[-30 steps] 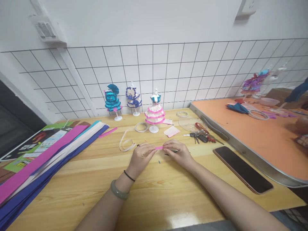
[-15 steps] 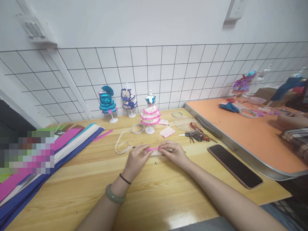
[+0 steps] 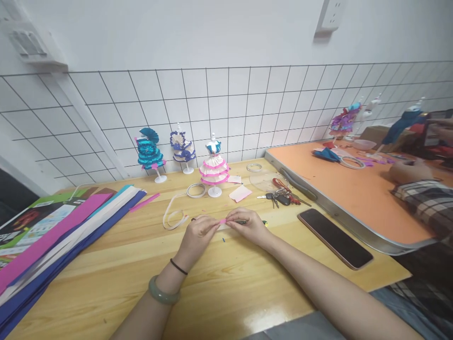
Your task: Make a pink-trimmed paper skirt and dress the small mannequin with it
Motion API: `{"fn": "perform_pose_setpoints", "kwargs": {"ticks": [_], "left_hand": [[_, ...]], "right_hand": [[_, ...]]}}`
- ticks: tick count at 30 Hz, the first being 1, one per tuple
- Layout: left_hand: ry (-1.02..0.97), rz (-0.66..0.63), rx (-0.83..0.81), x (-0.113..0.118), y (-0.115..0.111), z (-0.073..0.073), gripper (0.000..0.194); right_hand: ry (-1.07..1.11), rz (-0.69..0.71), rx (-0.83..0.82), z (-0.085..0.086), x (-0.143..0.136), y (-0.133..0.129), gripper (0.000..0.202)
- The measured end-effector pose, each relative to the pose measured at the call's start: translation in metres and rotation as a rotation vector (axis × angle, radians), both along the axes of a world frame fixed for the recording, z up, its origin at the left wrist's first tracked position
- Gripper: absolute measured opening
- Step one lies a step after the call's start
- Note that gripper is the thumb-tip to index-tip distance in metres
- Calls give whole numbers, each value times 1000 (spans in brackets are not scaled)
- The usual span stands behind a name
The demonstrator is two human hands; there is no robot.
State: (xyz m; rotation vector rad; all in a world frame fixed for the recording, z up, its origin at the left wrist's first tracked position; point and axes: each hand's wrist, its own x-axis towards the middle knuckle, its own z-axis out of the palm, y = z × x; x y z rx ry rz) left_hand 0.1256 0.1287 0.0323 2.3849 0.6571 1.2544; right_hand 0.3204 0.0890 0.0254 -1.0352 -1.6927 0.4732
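Between my fingertips is a small pink paper strip (image 3: pixel 222 221), pinched at both ends over the wooden table. My left hand (image 3: pixel 201 233) grips its left end and my right hand (image 3: pixel 249 226) its right end. Part of a white piece lies under the strip, mostly hidden by my hands. Behind them stands a small dress form (image 3: pixel 214 171) with a blue top and a white skirt trimmed in pink. A tape roll (image 3: pixel 196 190) and a curled white strip (image 3: pixel 164 217) lie to the left of it. A pink-and-white paper scrap (image 3: pixel 240 193) lies to its right.
Keys (image 3: pixel 282 198) and a phone (image 3: pixel 335 239) lie to the right. Stacked coloured paper (image 3: pixel 88 226) covers the left side. Two more dressed forms, one teal (image 3: pixel 150 153) and one purple-and-white (image 3: pixel 183 146), stand near the wall. Another person's hand (image 3: pixel 410 171) rests over the orange table (image 3: pixel 354 198).
My fingertips have come closer together, so less of the pink strip shows between them. The whole view has shifted slightly to the right.
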Motion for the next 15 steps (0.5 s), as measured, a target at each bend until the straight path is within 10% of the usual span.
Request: {"fn": "perform_pose_setpoints", "kwargs": {"ticks": [15], "left_hand": [[-26, 29, -22, 1, -2, 5, 8]], "right_hand": [[-9, 18, 8, 1, -2, 0, 15]]}}
